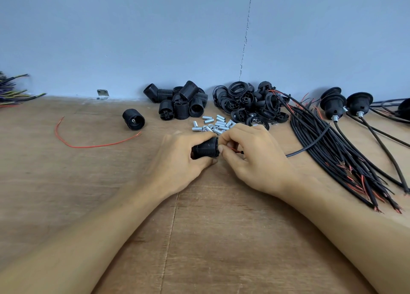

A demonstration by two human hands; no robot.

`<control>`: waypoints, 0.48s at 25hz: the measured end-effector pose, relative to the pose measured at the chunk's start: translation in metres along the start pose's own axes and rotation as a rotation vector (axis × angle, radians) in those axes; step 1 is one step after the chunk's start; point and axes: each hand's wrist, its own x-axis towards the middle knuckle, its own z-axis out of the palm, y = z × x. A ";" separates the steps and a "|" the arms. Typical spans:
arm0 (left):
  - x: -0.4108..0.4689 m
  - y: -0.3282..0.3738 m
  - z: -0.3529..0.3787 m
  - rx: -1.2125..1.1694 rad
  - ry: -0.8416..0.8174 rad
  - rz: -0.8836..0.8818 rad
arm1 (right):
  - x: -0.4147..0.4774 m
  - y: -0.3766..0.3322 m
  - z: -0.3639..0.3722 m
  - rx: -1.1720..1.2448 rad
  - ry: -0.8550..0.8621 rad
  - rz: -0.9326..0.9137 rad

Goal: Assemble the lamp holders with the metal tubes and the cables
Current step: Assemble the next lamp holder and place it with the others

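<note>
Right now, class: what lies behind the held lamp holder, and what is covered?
Loose metal tubes lie behind the lamp holder. The left hand, gripping it, and the right hand, pinching a red wire, cover the pile's near edge.

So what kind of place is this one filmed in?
Probably a small assembly workbench: a bare wooden table against a plain wall carries heaps of black lamp holders, loose metal tubes and a bundle of black cables. The left hand grips one holder while the right hand pinches a red wire.
</note>
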 end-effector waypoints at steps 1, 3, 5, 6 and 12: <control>0.000 0.000 0.000 -0.013 0.004 -0.007 | 0.000 0.000 0.000 -0.001 -0.003 0.006; -0.001 0.001 0.001 -0.046 0.015 -0.049 | 0.001 0.000 0.000 0.009 0.011 0.018; -0.001 0.001 0.001 -0.073 0.030 -0.097 | 0.001 0.000 0.000 0.039 0.035 0.035; 0.000 0.001 0.001 -0.086 0.032 -0.115 | 0.001 -0.001 0.000 0.053 0.042 0.043; 0.000 0.001 0.000 -0.154 0.015 -0.171 | 0.001 -0.001 0.000 0.102 0.053 0.066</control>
